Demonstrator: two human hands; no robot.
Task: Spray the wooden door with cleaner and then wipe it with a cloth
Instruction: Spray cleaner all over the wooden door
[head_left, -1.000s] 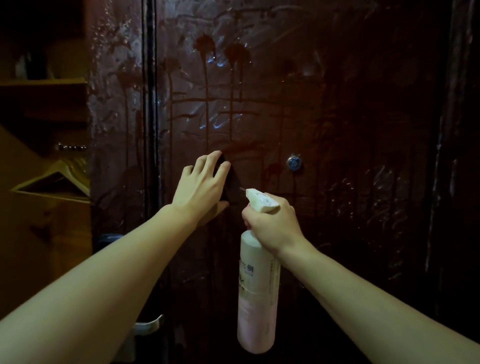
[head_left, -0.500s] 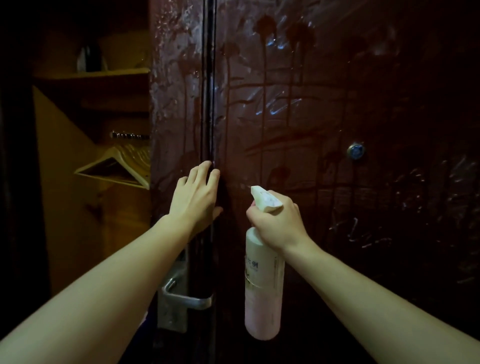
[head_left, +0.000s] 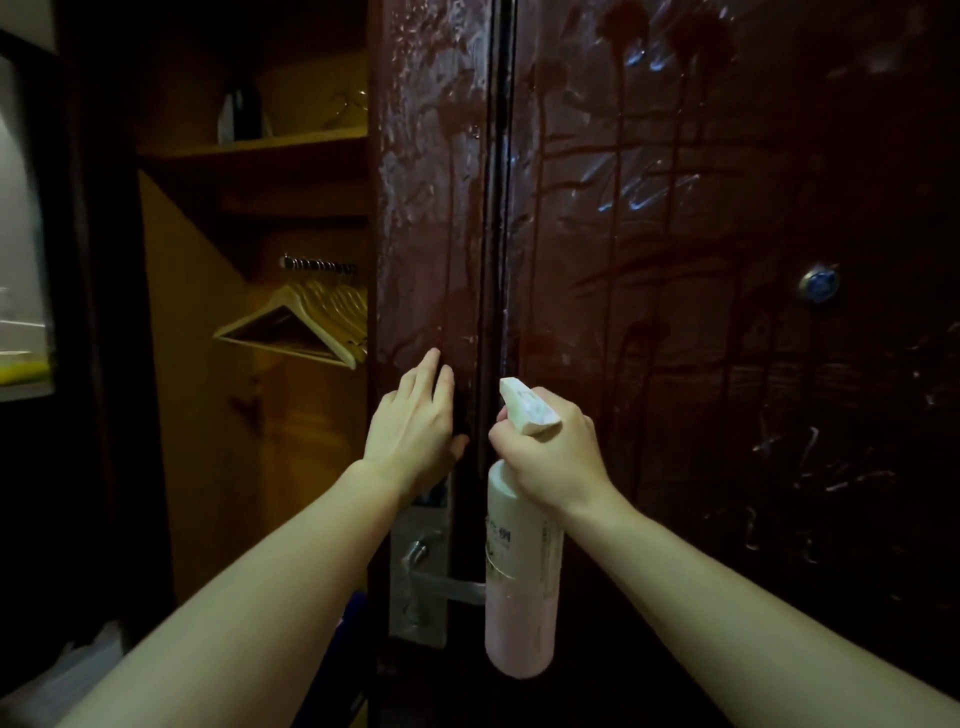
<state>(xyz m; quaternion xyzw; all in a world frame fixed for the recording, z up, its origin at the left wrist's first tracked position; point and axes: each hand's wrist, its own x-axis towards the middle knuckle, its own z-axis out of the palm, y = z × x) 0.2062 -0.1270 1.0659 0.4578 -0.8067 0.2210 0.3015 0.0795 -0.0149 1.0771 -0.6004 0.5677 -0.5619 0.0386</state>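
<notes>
The dark red-brown wooden door (head_left: 675, 260) fills the right side, wet with runs and smears of cleaner. My left hand (head_left: 413, 415) lies flat on the narrow left strip of the door (head_left: 426, 182), left of the vertical seam, pressing a dark cloth (head_left: 461, 410) that is mostly hidden under the palm. My right hand (head_left: 550, 452) grips the neck and trigger of a pale pink spray bottle (head_left: 522, 571). The bottle hangs upright close to the door, its white nozzle pointing up and left toward the seam.
A metal lever handle and lock plate (head_left: 423, 587) sit just below my left hand. A round peephole (head_left: 819, 283) is on the door at the right. To the left, an open wardrobe holds wooden hangers (head_left: 306, 322) under a shelf (head_left: 260, 148).
My left hand has slid left across the door, from the main panel over the seam onto the left strip. The right hand and bottle followed, and the view swung left, showing the wardrobe.
</notes>
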